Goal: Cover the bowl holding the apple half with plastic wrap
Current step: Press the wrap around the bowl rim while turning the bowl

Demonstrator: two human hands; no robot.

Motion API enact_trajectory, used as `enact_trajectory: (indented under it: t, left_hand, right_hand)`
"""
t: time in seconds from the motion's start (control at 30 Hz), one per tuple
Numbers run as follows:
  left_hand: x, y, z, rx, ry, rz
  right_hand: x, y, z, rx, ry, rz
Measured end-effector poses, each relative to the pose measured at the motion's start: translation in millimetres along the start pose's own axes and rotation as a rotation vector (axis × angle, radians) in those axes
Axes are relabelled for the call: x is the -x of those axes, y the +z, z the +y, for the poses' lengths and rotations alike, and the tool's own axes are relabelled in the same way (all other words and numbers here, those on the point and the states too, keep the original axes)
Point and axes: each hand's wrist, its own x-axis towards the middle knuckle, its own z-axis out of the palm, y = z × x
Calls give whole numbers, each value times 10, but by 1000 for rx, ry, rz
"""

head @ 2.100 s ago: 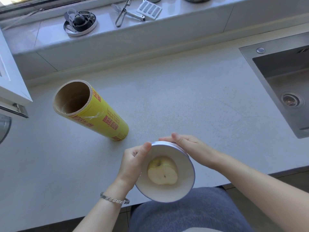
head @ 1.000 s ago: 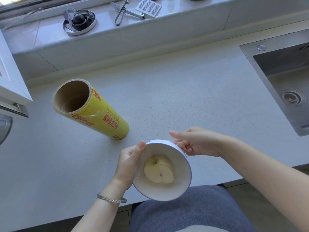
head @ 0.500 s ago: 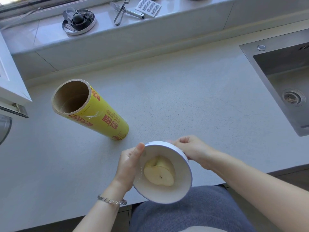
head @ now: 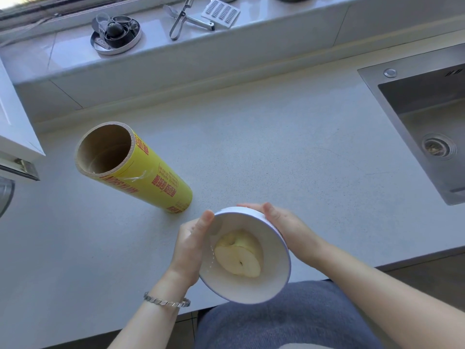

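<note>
The task looks to be at its closing step, pressing the wrap down round the bowl (head: 273, 283). A few faint glints by the left rim suggest film (head: 212, 249) already spans the mouth, though it is too clear to be sure how far it reaches. The left hand (head: 191, 240) grips the bowl's left side, thumb up on the rim and fingers curled behind the wall. The right hand (head: 284, 225) cups the far right wall, fingers bent along it just under the rim. Between them the bowl sits at the near edge of the bench (head: 276, 152), tipped toward the viewer and partly over the lap; whether its base rests on the bench cannot be told. The apple half (head: 239, 258) lies inside, cut face up. The roll of plastic wrap (head: 151, 180) lies on its side to the far left, near the left hand but apart from it. The next move probably calls for working the hands round the wall to smooth the film tight below the rim, keeping the bowl level enough that the apple stays put, then setting it down farther from the edge.
</note>
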Motion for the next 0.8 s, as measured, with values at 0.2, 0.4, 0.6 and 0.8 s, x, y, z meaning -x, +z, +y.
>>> enact_trajectory:
  t: [0.2,0.4,0.6,0.8]
  left_hand:
    - [31,-34,-91,36,-20,28]
    - [-22,-58,-110,74,-48,115]
    - [-24,-63,-200,134,-114,172]
    - [-52,-66,-228,134,-152,237]
  right_hand:
    - [-39,-163,29,98,62,48]
    - [114,-87,152,-110,-120,143]
    - [103,68,230,-90,-42,186]
    - [85,18,315,-125,139,126]
